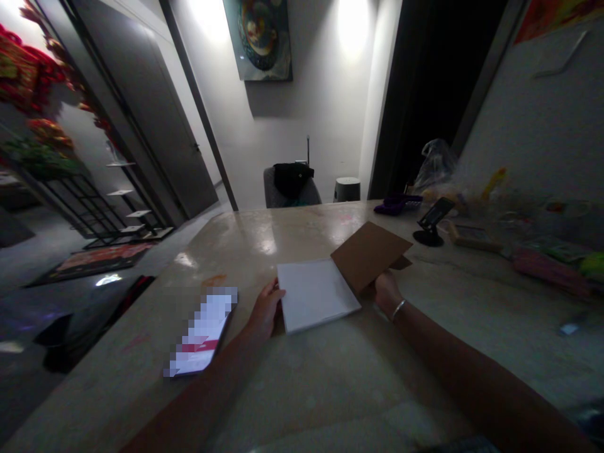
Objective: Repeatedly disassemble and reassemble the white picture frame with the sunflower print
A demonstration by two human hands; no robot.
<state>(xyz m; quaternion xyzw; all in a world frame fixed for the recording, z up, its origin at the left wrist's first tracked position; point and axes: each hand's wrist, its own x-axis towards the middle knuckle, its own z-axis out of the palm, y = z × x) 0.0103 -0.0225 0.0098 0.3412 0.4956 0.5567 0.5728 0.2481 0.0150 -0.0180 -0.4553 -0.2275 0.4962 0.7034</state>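
A flat white box point(318, 292) lies in front of me at the middle of the table. My left hand point(267, 309) grips its left edge, thumb on top and fingers at the side. My right hand point(387, 294) is closed at the lower right corner of a brown cardboard piece point(370, 255), which is raised and tilted beside the box's right edge. A folded flap shows at the cardboard's right side. A silver bracelet circles my right wrist. Left of my left forearm lies a phone point(205, 333) with a lit, pixelated screen.
The pale stone table point(302, 390) carries a black phone stand point(431, 223), a purple item point(397, 204), a small framed tray point(474, 236) and plastic bags point(436, 165) at the right. Beyond the far edge stands a chair point(292, 185) with dark cloth.
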